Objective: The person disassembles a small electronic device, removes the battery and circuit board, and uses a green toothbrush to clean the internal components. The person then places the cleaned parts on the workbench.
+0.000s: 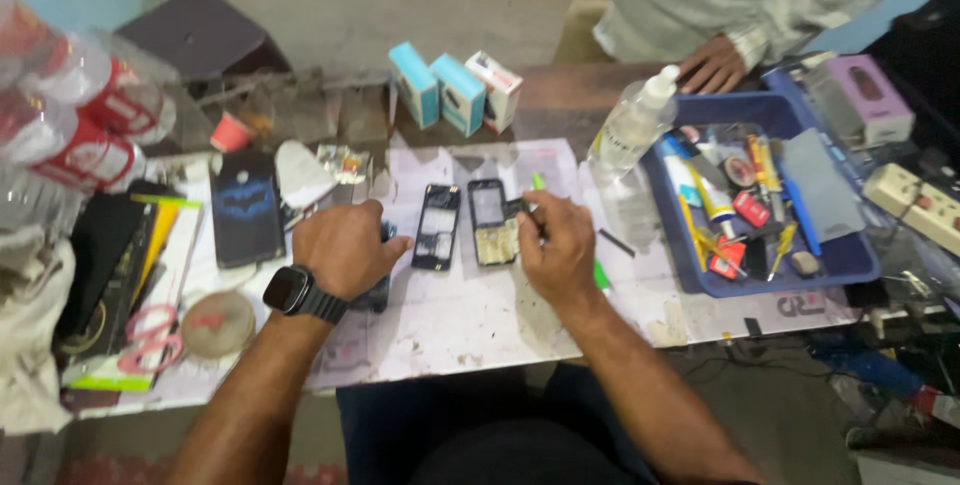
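**Both hands on opened phones, mid-tabletop**

Right hand (558, 247): fingers pinched narrow around a small dark part at the upper right corner of an opened phone body (492, 223). A green-tipped tool (538, 182) pokes out just above the knuckles; can't tell if the hand grips it. The phone body lies flat, inner side up, pale board showing in its lower half.

Left hand (345, 245): curled over a dark phone piece (378, 290), palm down, fingers closed on it; most of the piece is hidden under the hand. Black smartwatch (290, 290) on that wrist.

Between the two hands: a second opened phone shell (437, 226), dark, flat, just left of the first one, not touching it.

All of this sits on a white, stained tabletop (470, 320).

Outward, left: black smartphone (245, 207) with a blue emblem on screen, flat, near the left hand. Further left, a stack of dark flat items and plastic bottles (90, 135) with red labels.

Outward, right: clear squeeze bottle (632, 127) with white cap, tilted against the rim of a blue tray (850, 263) full of small tools and tubes. White power strip (915, 200) beyond the tray.

Far edge: three small boxes (455, 90), upright, two teal, one white. Another person's hand (712, 65) rests on the far edge of the tabletop, well apart.
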